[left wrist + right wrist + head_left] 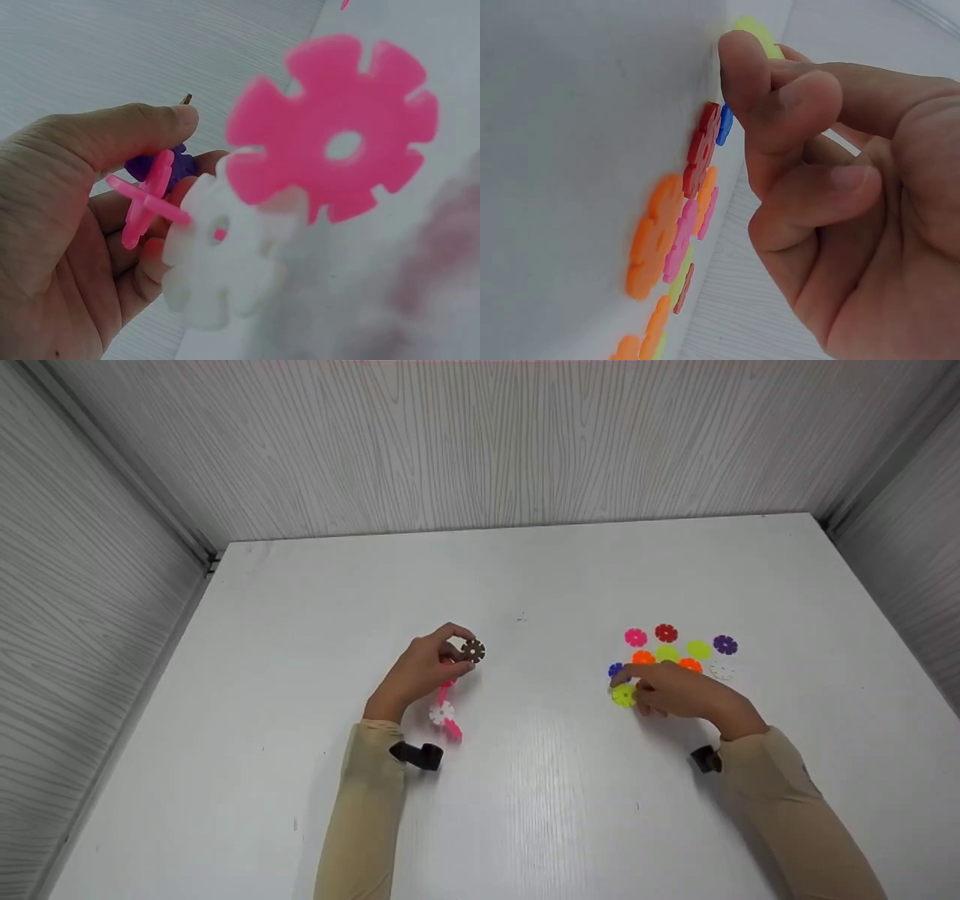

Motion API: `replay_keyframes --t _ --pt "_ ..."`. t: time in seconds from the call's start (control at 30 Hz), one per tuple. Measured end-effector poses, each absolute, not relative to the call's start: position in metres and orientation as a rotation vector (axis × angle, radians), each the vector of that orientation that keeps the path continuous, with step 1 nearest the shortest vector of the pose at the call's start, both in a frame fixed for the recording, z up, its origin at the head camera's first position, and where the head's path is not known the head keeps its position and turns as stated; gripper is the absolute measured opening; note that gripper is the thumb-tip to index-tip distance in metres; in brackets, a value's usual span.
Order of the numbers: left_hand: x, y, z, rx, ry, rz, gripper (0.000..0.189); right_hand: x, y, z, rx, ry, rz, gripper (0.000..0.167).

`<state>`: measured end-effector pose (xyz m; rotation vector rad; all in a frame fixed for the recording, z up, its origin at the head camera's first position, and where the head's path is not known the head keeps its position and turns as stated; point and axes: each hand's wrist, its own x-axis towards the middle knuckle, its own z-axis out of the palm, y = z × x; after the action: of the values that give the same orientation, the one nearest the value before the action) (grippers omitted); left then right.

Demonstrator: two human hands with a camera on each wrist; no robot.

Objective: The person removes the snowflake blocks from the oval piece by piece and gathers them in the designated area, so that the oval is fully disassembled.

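My left hand [424, 664] pinches a brown notched disc [473, 651] between thumb and fingertips. Linked to it is a chain of slotted plastic discs: a purple disc [180, 166], a pink disc [156, 196], a white disc [217, 262] and a larger-looking pink disc [337, 135] at the near end. The chain hangs below the palm. Over at the right, my right hand [675, 690] holds a yellow-green disc [624, 695] at its fingertips; its thumb is mostly hidden. Just behind that disc lies a blue disc [616, 670], partly covered by the index finger.
Loose discs lie around the right hand on the white table [540, 780]: pink [636, 637], red [666, 633], purple [725, 644], orange [690, 664], yellow-green [699, 649] and white [723, 670]. Pale wood-grain panels [480, 450] stand behind and at both sides.
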<state>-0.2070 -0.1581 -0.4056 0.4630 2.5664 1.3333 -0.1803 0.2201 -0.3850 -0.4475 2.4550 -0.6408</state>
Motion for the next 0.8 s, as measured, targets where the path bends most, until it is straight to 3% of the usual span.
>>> replay_keyframes --t 0.8 --pt "-0.204 -0.144 -0.404 0.518 2.469 1.371 0.035 -0.184 0.195 -0.366 -0.576 2.587 -0.897 0.043"
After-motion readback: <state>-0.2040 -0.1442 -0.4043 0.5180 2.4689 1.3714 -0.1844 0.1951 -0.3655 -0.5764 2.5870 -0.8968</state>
